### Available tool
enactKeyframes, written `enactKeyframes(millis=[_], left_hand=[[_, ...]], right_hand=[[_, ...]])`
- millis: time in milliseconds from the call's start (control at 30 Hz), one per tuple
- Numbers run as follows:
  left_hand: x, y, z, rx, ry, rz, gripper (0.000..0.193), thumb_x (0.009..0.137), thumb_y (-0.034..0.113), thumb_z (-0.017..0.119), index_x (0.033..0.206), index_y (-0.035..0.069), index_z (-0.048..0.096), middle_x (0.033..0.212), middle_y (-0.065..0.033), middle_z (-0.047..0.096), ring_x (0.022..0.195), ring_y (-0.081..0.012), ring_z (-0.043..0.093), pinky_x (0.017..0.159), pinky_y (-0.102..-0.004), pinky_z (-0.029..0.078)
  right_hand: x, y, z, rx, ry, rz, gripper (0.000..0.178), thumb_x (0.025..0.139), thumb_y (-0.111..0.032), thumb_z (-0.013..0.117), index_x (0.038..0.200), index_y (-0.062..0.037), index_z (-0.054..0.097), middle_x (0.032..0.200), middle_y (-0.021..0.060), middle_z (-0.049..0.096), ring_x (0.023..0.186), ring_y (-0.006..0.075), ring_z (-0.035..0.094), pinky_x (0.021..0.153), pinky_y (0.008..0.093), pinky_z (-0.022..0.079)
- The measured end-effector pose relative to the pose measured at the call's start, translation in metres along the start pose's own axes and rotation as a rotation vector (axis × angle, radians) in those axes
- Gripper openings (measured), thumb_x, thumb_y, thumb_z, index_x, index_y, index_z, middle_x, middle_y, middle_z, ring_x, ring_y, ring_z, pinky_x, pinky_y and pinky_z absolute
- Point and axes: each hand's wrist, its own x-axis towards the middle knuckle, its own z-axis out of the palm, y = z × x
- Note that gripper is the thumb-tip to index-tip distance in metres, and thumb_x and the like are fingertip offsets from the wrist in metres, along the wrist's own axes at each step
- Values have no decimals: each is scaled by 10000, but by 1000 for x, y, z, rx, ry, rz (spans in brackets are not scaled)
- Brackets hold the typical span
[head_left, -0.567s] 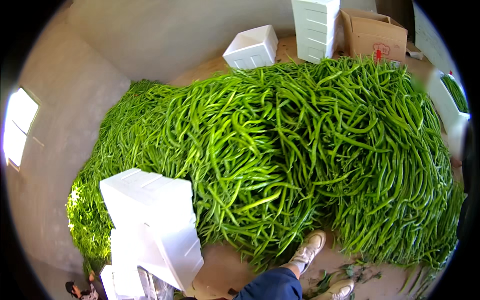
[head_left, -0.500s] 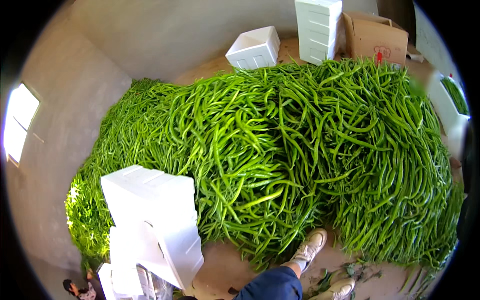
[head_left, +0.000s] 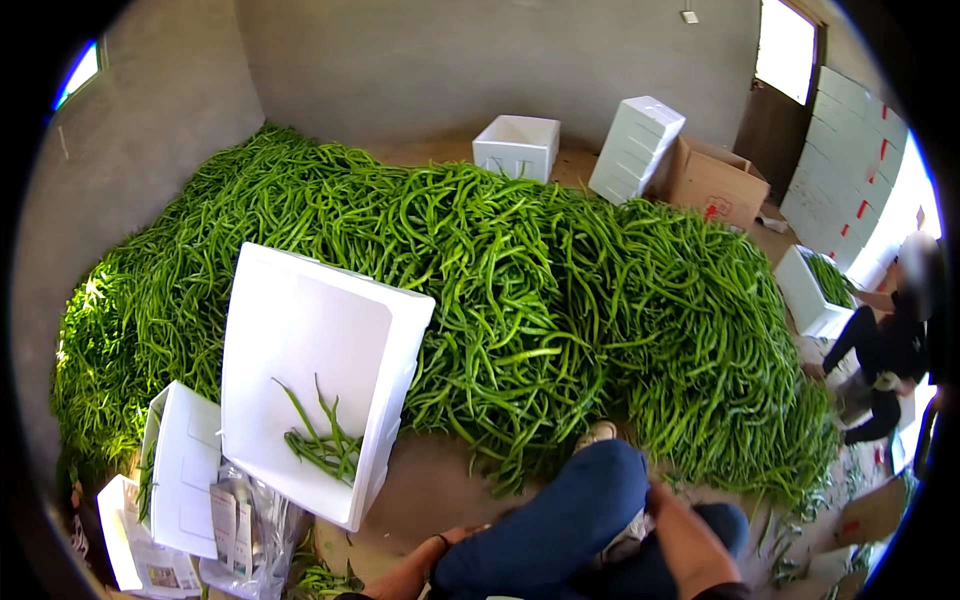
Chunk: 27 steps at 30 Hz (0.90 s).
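My left hand (head_left: 467,532) is low beside my bent left knee, a dark band at its wrist. My leg in blue trousers (head_left: 555,520) covers most of its fingers. Against the far side of that leg, my right hand (head_left: 658,497) is partly hidden behind the knee, and its fingers do not show. Nearest to my left hand stands a tilted white foam box (head_left: 310,350), its open side facing me, with several long green peppers (head_left: 330,445) at its lower end. Beyond my knees spreads a large heap of green peppers (head_left: 500,290).
More white foam boxes (head_left: 190,470) and clear plastic wrapping (head_left: 250,530) lie at the lower left. Along the back stand a foam box (head_left: 515,148), a leaning one (head_left: 635,150) and a cardboard carton (head_left: 715,185). At right another person (head_left: 885,340) is beside a pepper-filled box (head_left: 815,290).
The view has tilted up and swung right, bringing the other person and stacked boxes in. The near foam box now shows its inside with peppers. Both my hands have come into view.
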Motion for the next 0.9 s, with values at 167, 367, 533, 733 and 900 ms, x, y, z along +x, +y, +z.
enactKeyframes(millis=[167,367,533,733,900], left_hand=[[-4,-10,3,-206,-25,56,614,961,515,324,1348,51,430,1333,-131,485,1220,-243,452,1003,-320,357],[7,40,-36,-683,136,383,600,939,511,379,1317,53,467,1298,-105,512,1164,-212,495,956,-314,391],[-32,103,-43,-721,106,562,574,929,475,412,1320,58,459,1297,-113,508,1167,-224,492,961,-325,390],[-40,118,-31,-543,176,585,550,916,432,451,1323,63,450,1296,-122,504,1170,-239,488,967,-338,388],[11,87,-9,-180,292,485,536,906,396,483,1326,67,443,1295,-130,500,1173,-251,485,972,-349,387]], right_hand=[[-43,49,-116,21,-131,91,584,812,-470,637,1165,-8,581,1117,173,618,936,280,630,797,412,521],[-118,94,-145,536,-211,145,637,828,-512,601,1184,14,556,1174,208,573,969,291,621,691,418,566],[-80,105,-96,472,-177,105,615,826,-560,565,1102,-14,630,1065,193,636,955,312,626,747,430,527],[-29,114,-64,264,-163,-148,639,813,-619,516,945,-19,693,977,157,673,924,318,633,823,420,475],[-40,89,-70,239,-80,-44,629,821,-614,515,990,-34,689,1034,146,667,957,309,627,855,410,470]])
